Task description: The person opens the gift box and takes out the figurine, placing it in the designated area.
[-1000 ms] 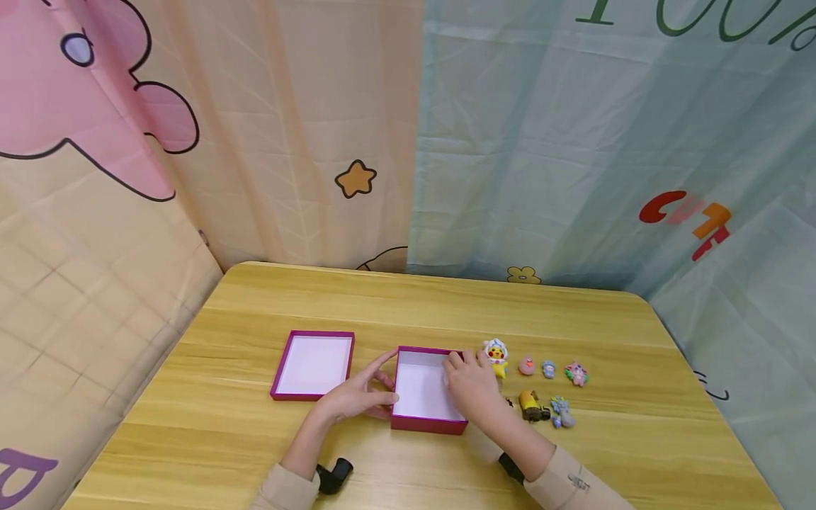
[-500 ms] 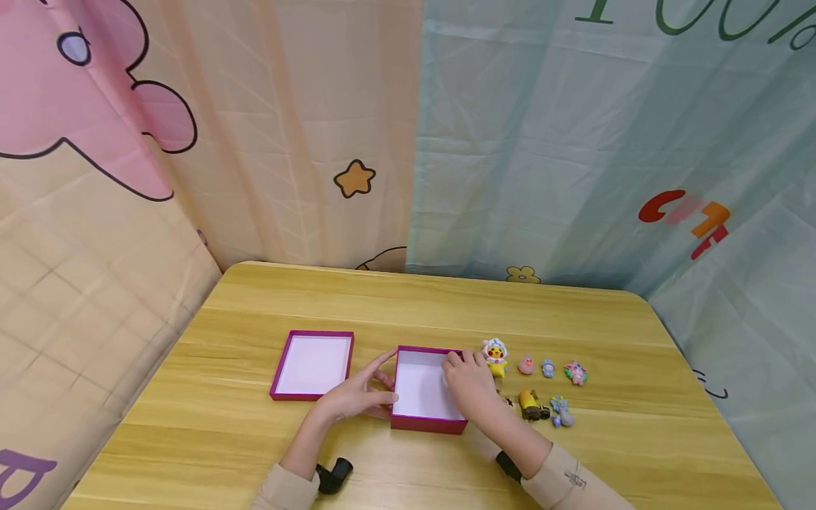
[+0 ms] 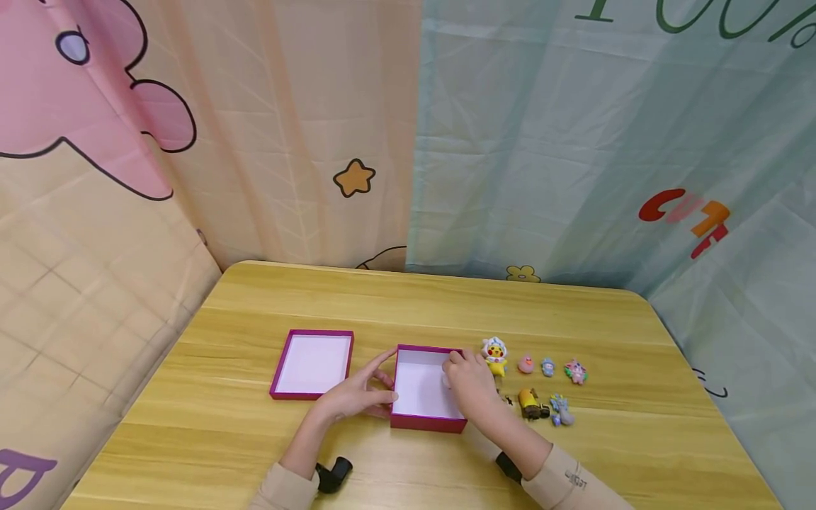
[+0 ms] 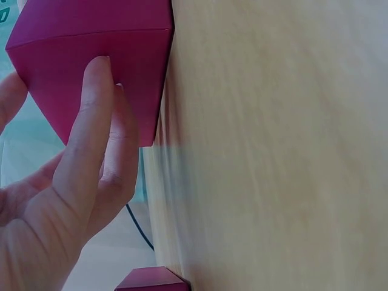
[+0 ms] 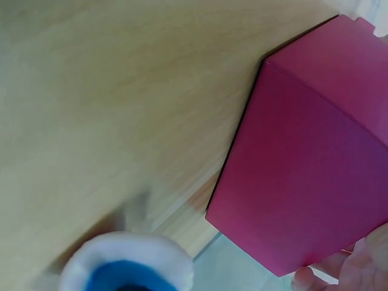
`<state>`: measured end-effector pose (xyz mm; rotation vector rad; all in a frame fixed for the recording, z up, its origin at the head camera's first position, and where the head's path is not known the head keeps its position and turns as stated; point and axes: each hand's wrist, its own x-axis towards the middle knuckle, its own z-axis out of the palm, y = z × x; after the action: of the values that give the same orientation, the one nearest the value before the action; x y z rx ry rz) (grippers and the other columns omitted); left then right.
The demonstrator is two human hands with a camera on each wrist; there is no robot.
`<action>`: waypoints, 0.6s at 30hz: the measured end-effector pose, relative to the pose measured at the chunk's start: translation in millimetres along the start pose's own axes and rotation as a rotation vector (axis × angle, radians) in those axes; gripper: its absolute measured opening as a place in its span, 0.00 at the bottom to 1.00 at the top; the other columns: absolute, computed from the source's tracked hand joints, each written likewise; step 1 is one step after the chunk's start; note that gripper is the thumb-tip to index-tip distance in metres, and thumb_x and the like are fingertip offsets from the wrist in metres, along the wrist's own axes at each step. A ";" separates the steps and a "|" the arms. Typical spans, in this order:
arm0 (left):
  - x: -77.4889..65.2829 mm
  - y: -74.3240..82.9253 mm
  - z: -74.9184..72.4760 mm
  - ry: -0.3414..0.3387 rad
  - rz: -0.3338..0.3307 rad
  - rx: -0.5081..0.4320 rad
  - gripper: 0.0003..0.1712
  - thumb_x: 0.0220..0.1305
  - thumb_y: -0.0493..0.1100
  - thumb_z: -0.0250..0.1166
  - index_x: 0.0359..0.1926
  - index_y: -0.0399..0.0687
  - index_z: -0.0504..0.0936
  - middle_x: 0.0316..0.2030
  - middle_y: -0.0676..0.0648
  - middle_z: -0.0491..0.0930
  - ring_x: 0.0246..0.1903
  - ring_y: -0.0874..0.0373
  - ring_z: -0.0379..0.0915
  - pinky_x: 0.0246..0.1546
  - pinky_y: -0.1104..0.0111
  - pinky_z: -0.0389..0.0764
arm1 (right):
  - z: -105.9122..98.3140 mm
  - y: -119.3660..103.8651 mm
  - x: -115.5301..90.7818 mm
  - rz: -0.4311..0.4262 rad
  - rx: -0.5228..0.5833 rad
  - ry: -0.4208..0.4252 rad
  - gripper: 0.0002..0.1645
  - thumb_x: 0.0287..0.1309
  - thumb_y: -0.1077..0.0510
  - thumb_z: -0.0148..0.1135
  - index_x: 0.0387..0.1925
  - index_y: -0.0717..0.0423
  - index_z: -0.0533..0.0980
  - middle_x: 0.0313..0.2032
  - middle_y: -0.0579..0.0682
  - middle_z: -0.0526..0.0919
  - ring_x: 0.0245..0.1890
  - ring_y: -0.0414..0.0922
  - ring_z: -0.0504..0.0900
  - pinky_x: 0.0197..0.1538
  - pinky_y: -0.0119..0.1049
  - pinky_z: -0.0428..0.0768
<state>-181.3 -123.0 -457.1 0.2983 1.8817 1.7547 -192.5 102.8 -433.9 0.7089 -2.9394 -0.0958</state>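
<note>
An open magenta box (image 3: pixel 428 425) with a white inside stands mid-table. Beside its left wall lies my left hand (image 3: pixel 357 395); in the left wrist view its thumb and fingers rest on the outer box wall (image 4: pixel 130 60). My right hand (image 3: pixel 470 382) reaches over the right rim, fingers curled down into the box. A small pale thing (image 3: pixel 445 381) shows at its fingertips, mostly hidden; its kind cannot be told. The right wrist view shows the outer box wall (image 5: pixel 297 170) and part of the right fingers (image 5: pixel 357 267).
A magenta lid (image 3: pixel 312 395) lies inside-up at the left. Right of the box stand a yellow figurine in a white hood (image 3: pixel 494 356), a pink duck (image 3: pixel 525 364), a blue figurine (image 3: pixel 548 367), a pink figurine (image 3: pixel 576 372), a yellow-and-brown toy (image 3: pixel 530 404) and grey-blue figurines (image 3: pixel 562 411).
My right fingers shift slightly at the right rim, and more of the pale thing shows beneath them. The left hand, box and lid stay put.
</note>
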 end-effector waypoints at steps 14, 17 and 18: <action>0.0 1.1 0.4 0.004 -0.001 0.002 0.47 0.57 0.39 0.64 0.71 0.53 0.46 0.45 0.37 0.63 0.34 0.53 0.76 0.39 0.55 0.81 | 1.7 -0.2 1.4 -0.063 -0.024 0.059 0.08 0.43 0.65 0.69 0.27 0.50 0.81 0.29 0.44 0.77 0.35 0.46 0.66 0.34 0.37 0.62; -0.1 1.8 1.2 0.005 -0.002 0.006 0.47 0.57 0.39 0.64 0.71 0.53 0.46 0.45 0.37 0.63 0.34 0.53 0.76 0.39 0.55 0.81 | 2.6 -0.5 1.7 -0.093 -0.021 0.086 0.08 0.46 0.64 0.67 0.28 0.48 0.81 0.30 0.43 0.78 0.36 0.45 0.67 0.36 0.38 0.63; 0.1 1.9 1.4 0.005 -0.004 0.007 0.47 0.58 0.39 0.64 0.71 0.53 0.46 0.45 0.37 0.62 0.34 0.54 0.76 0.39 0.55 0.81 | 2.9 -0.6 1.8 -0.101 -0.017 0.093 0.08 0.46 0.63 0.66 0.28 0.47 0.81 0.30 0.42 0.78 0.36 0.45 0.67 0.36 0.38 0.63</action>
<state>-181.0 -121.6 -455.3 0.2932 1.8909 1.7477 -194.2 101.6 -436.7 0.8361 -2.8111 -0.0938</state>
